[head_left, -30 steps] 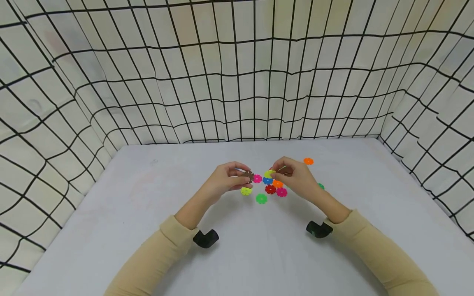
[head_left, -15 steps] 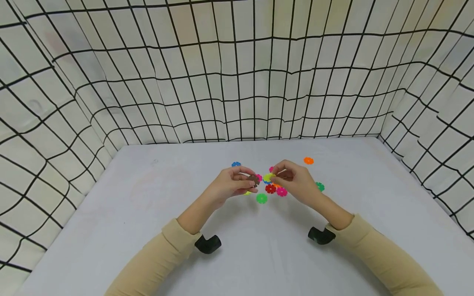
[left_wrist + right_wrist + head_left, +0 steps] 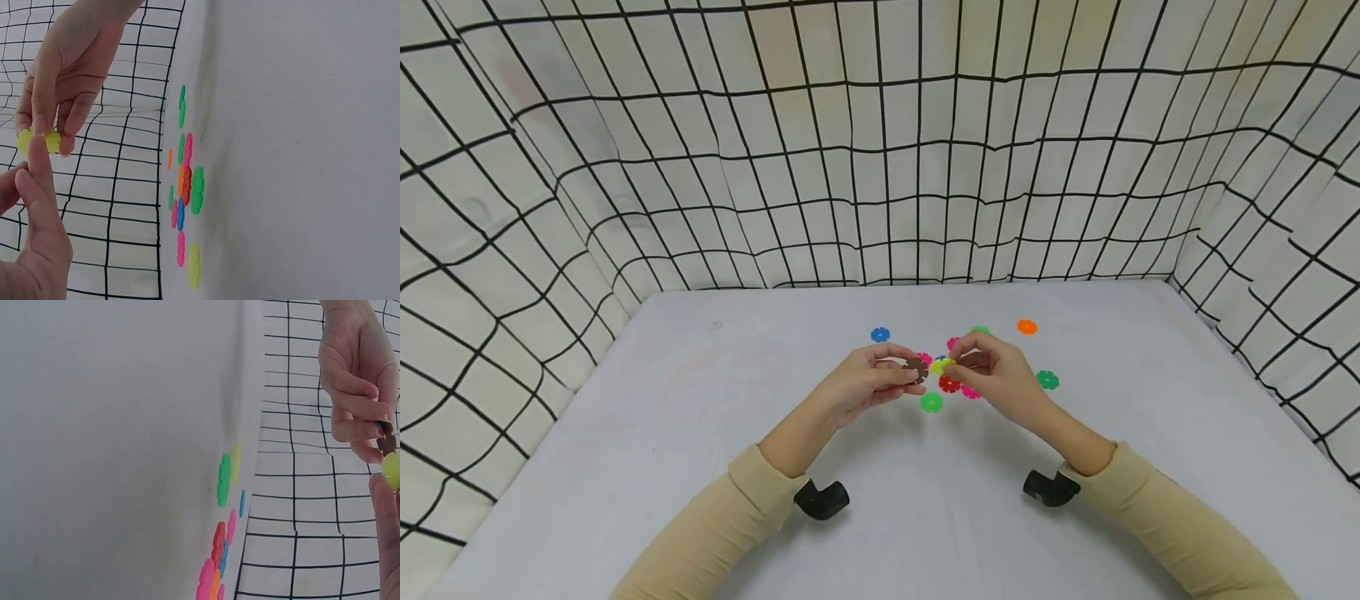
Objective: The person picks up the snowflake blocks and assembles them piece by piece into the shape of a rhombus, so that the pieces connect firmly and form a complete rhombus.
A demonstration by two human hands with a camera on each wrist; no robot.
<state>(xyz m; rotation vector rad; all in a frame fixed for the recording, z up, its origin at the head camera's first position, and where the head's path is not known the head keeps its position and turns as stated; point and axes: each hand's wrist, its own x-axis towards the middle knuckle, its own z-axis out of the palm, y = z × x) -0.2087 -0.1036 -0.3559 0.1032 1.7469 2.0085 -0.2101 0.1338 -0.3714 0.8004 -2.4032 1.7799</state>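
Note:
My left hand [image 3: 872, 382] pinches a brown notched disc [image 3: 915, 370] between thumb and fingers, held above the table. Facing it, my right hand [image 3: 996, 371] pinches a yellow notched disc [image 3: 940, 366] by its edge. In the right wrist view the brown disc [image 3: 387, 439] and the yellow disc [image 3: 392, 469] appear at each other's edges; whether they interlock I cannot tell. Below the hands lie more flat notched discs, among them a red disc [image 3: 950, 384] and a light green disc [image 3: 932, 402]. Some are partly hidden behind the fingers.
A blue disc [image 3: 880, 334] lies behind my left hand. An orange disc [image 3: 1027, 327] and a dark green disc [image 3: 1048, 380] lie to the right. Black elbow-shaped wrist pieces [image 3: 822, 500] hang at both cuffs. Black-gridded white walls [image 3: 895, 183] enclose the white table [image 3: 895, 533].
My two hands have come closer together, bringing the brown disc and the yellow disc almost edge to edge. The blue disc behind my left hand has come into view.

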